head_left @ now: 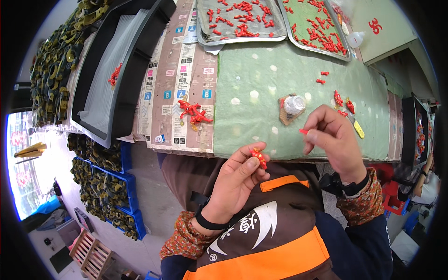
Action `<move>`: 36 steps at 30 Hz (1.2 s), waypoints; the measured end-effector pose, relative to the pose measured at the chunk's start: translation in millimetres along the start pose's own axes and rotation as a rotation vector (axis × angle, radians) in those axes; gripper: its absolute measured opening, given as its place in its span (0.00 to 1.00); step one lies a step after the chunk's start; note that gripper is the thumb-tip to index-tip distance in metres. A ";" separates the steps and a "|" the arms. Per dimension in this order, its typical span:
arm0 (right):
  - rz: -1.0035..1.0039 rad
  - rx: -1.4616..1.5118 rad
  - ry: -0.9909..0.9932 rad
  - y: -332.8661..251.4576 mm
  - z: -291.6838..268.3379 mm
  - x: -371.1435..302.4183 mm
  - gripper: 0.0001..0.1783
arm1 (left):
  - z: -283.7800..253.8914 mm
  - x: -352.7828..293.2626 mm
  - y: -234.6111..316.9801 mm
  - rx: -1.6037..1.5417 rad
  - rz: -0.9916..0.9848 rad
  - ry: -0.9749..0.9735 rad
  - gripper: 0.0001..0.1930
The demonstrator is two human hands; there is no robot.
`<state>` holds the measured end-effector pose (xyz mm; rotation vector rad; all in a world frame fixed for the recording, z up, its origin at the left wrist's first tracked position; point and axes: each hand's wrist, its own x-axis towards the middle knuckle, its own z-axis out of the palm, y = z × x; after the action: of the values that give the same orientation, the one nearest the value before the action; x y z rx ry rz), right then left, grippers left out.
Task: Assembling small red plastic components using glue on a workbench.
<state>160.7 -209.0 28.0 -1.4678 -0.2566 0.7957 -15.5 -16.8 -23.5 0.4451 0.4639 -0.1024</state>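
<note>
My left hand [234, 179] pinches a small red toy figure [259, 158] with yellow bits, just off the table's front edge. To its right, my right hand [335, 142] holds a tiny red plastic part [304, 131] between thumb and fingertips. The two pieces are apart. Beyond them, a small clear plastic cup [294, 105] stands on a brown square pad [283, 116]. Several loose red parts [338, 98] lie on the green cloth past my right hand, with a yellow-handled knife [358, 129] beside them.
Two metal trays [242, 41] of red parts stand at the back. Red toy figures [193, 113] lie on the printed paper at left, beside a long black bin [133, 70]. A white squeeze bottle [356, 39] stands at back right. Blue crates [133, 186] of dark-and-yellow pieces are at lower left.
</note>
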 end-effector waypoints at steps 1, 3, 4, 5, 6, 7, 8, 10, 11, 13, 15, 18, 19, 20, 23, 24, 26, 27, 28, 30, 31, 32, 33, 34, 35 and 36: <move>0.070 0.074 -0.073 -0.7 6.4 -4.3 0.05 | -1.3 0.3 -0.7 -0.036 -0.012 -0.007 0.19; 0.164 0.173 -0.192 3.0 14.8 -10.9 0.08 | -2.0 0.3 -2.6 -0.048 -0.014 0.000 0.20; 0.164 0.178 -0.186 5.4 19.0 -13.5 0.08 | -1.8 0.4 -3.5 -0.066 -0.010 0.006 0.20; 0.203 0.268 -0.214 7.5 23.5 -15.8 0.08 | -1.8 0.7 -4.0 -0.063 -0.015 0.007 0.20; 0.242 0.359 -0.245 10.8 26.9 -17.6 0.08 | -2.2 0.8 -4.7 -0.049 -0.005 0.007 0.20; 0.251 0.371 -0.254 15.6 28.9 -18.7 0.09 | -2.4 0.7 -5.4 -0.037 0.005 0.008 0.20; 0.252 0.374 -0.254 19.6 30.7 -19.4 0.09 | -2.1 0.4 -6.4 -0.034 0.004 0.011 0.20; 0.314 0.467 -0.262 24.7 33.6 -20.1 0.09 | -0.6 0.2 -7.8 0.013 0.066 0.010 0.19; 0.314 0.468 -0.261 26.2 34.5 -20.2 0.09 | 0.4 -0.2 -7.6 0.013 0.065 0.011 0.19; 0.341 0.518 -0.253 29.1 35.7 -20.1 0.09 | 1.8 -0.9 -7.7 0.091 0.093 0.020 0.18; 0.353 0.531 -0.249 30.3 35.8 -20.2 0.08 | 1.5 -0.8 -9.5 0.119 0.115 0.027 0.17; 0.369 0.569 -0.238 33.8 35.6 -20.3 0.07 | 2.8 -0.9 -10.7 0.174 0.153 0.040 0.16; 0.374 0.595 -0.231 34.7 35.6 -20.2 0.07 | 3.7 -1.0 -10.6 0.201 0.169 0.046 0.16; 0.375 0.594 -0.232 34.5 35.5 -20.1 0.07 | 4.5 -1.2 -10.6 0.200 0.170 0.047 0.16; 0.406 0.627 -0.249 34.9 35.6 -19.5 0.06 | 5.1 -1.4 -11.2 0.248 0.198 0.058 0.15; 0.414 0.634 -0.247 35.6 35.5 -19.5 0.05 | 5.3 -1.0 -11.3 0.266 0.211 0.051 0.15; 0.421 0.641 -0.245 36.9 34.9 -19.0 0.05 | 5.4 -0.8 -11.2 0.284 0.223 0.045 0.15; 0.425 0.644 -0.244 37.8 34.4 -18.6 0.05 | 5.1 -0.9 -11.3 0.298 0.230 0.042 0.15; 0.429 0.647 -0.242 38.4 34.1 -18.2 0.05 | 4.8 -0.9 -11.4 0.311 0.236 0.039 0.15; 0.441 0.653 -0.242 38.4 34.3 -17.8 0.05 | 3.9 -1.1 -11.7 0.320 0.241 0.037 0.14; 0.453 0.660 -0.242 38.3 34.4 -17.8 0.05 | 3.5 -1.2 -11.8 0.329 0.247 0.035 0.14; 0.453 0.660 -0.243 38.2 34.4 -17.7 0.05 | 3.2 -1.1 -12.2 0.329 0.246 0.036 0.14; 0.458 0.660 -0.238 38.3 34.5 -17.7 0.05 | 2.8 -0.7 -12.7 0.334 0.263 0.025 0.14; 0.462 0.659 -0.233 38.3 34.5 -17.8 0.05 | 2.4 -0.3 -13.1 0.340 0.280 0.015 0.14; 0.463 0.659 -0.233 38.2 34.5 -17.7 0.05 | 2.0 0.2 -13.6 0.340 0.279 0.015 0.14; 0.469 0.654 -0.229 38.0 34.5 -17.5 0.05 | 1.5 0.7 -14.0 0.366 0.306 0.006 0.14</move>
<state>114.9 -196.2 2.0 -0.8165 0.1819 1.2850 -17.0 -30.1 -28.0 0.8702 0.3779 0.1127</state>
